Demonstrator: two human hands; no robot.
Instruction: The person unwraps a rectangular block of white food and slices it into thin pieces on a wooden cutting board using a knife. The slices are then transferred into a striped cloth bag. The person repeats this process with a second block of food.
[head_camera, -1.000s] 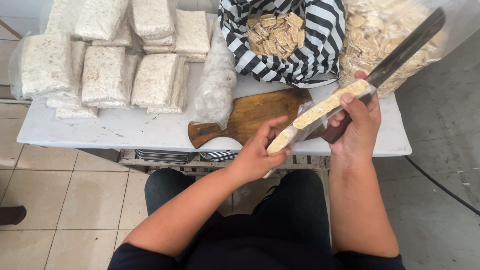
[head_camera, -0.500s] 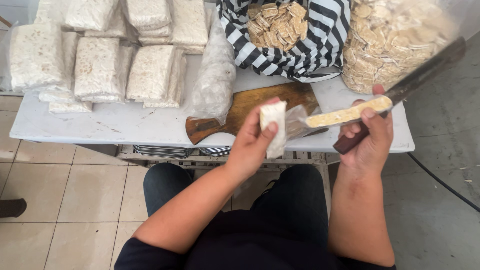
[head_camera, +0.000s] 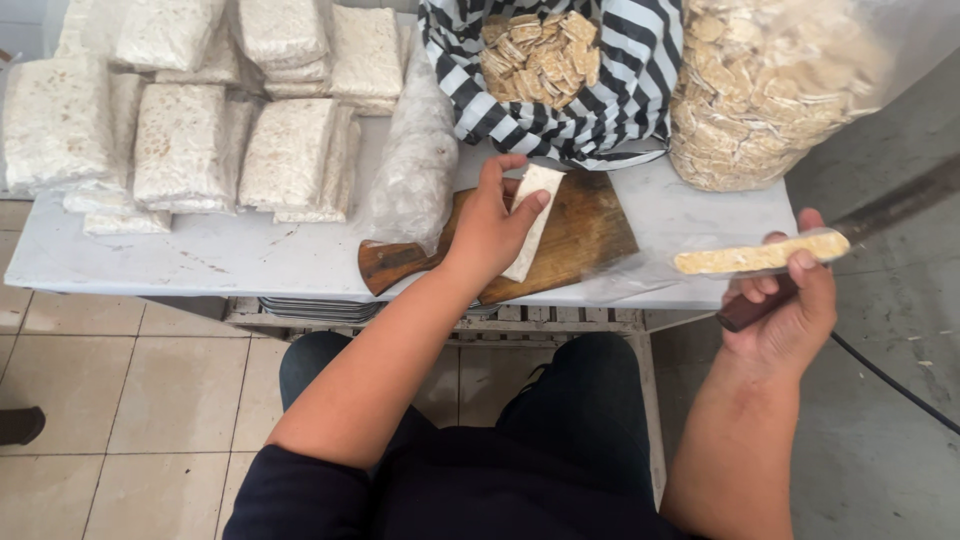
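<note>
Gripping a pale white block (head_camera: 530, 222) between thumb and fingers, the left hand (head_camera: 492, 235) holds it over the wooden cutting board (head_camera: 585, 235), with the block's lower end down at the board's surface or just above it, can't quite tell which. Right hand (head_camera: 790, 305) is off past the table's edge, closed around a dark knife handle (head_camera: 745, 312) and also pinching a flat tan slice in clear plastic wrap (head_camera: 762, 254) against it with the thumb on top. Blade (head_camera: 890, 208) runs up and to the right, pretty blurry.

On the white table (head_camera: 200, 260) behind the board there's a striped black-and-white bag (head_camera: 640, 90) full of small tan cut pieces, a big clear bag (head_camera: 770, 90) of the same kind of pieces just right of it, and a bunch of wrapped white blocks (head_camera: 190, 140) stacked on the left side. Another clear bag (head_camera: 415, 160) stands between those and the board.
</note>
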